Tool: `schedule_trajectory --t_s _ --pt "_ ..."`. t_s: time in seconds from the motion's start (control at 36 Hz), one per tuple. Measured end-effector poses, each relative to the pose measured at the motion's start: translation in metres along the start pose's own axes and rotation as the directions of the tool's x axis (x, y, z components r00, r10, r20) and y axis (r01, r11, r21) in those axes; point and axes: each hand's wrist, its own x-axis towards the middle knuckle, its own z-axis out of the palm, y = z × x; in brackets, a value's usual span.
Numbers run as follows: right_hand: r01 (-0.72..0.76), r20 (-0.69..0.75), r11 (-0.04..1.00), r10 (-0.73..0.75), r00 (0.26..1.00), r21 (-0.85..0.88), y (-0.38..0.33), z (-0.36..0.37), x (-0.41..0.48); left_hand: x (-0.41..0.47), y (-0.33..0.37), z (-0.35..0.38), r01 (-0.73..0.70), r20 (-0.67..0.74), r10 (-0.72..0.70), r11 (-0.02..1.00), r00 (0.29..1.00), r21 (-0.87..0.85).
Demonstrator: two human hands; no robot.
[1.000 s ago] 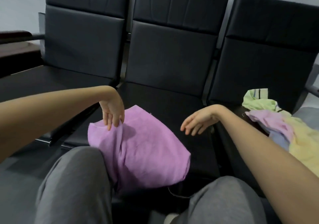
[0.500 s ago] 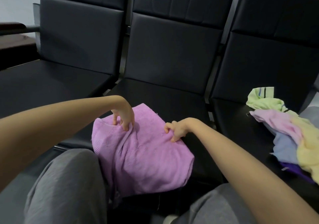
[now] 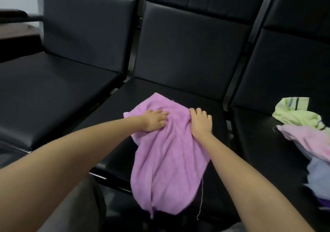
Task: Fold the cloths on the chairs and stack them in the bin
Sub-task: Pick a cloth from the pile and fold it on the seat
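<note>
A purple cloth [image 3: 166,164] lies rumpled on the middle black chair seat [image 3: 205,96], its lower half hanging over the front edge. My left hand [image 3: 154,120] lies on the cloth's upper left part with fingers spread and bunching the fabric. My right hand [image 3: 200,122] grips the cloth's upper right edge, fingers curled over it. A heap of cloths [image 3: 307,133] in green, pink, pale blue and purple sits on the right chair seat. No bin is in view.
Three black padded chairs stand in a row; the left seat [image 3: 50,96] holds nothing. A dark wooden surface [image 3: 16,35] is at the far left. My grey-trousered knees show at the bottom edge.
Both hands have moved forward on the purple cloth and pushed it farther onto the middle seat. The right hand went from hanging free to gripping the cloth's right edge. The camera has tilted closer.
</note>
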Motion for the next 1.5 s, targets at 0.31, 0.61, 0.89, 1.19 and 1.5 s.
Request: schedule_trajectory --t_s 0.31,0.61,0.89,1.19,1.5 --pt "-0.034 0.075 0.987 0.022 0.997 0.160 0.015 -0.011 -0.001 0.053 -0.006 0.009 0.516 -0.280 -0.590 0.803 0.757 -0.298" --pt "-0.052 0.033 0.862 0.040 0.999 0.504 0.005 -0.016 -0.032 -0.017 -0.003 0.008 -0.116 -0.463 -0.469 0.598 0.752 -0.793" --pt "0.125 0.363 0.836 -0.362 0.859 0.535 -0.015 -0.056 -0.072 -0.070 0.016 -0.029 -0.207 -0.299 -0.272 0.320 0.915 -0.925" --pt "0.150 0.560 0.879 -0.411 0.720 0.452 -0.012 -0.066 -0.085 -0.107 -0.009 -0.051 -0.227 -0.233 0.054 -0.095 0.971 -0.969" --pt "0.119 0.740 0.984 -0.181 0.648 0.136 0.018 -0.093 -0.076 -0.124 -0.018 -0.057 -0.238 -0.182 -0.370 -0.112 0.911 -0.965"
